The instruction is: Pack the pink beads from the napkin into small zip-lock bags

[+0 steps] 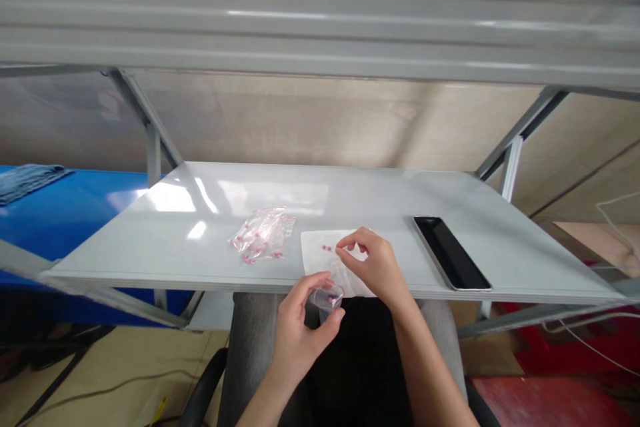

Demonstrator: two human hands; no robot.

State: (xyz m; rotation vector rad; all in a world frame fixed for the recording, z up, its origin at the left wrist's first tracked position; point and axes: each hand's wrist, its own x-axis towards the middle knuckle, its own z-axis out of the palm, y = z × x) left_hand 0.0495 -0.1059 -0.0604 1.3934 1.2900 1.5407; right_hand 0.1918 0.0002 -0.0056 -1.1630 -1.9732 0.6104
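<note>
The left hand point(300, 340) curls around a clear plastic cup point(327, 300) at the shelf's near edge. The right hand point(373, 267) pinches over a paper sheet point(315, 257), holding nothing visible, which keeps small pink beads point(326, 247) off the glossy shelf point(380, 197).

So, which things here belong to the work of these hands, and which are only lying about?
In use: left hand holding clear cup; right hand; pink pieces on white paper; plastic bag of similar pieces.
Lying about: black tray; denim cloth.
</note>
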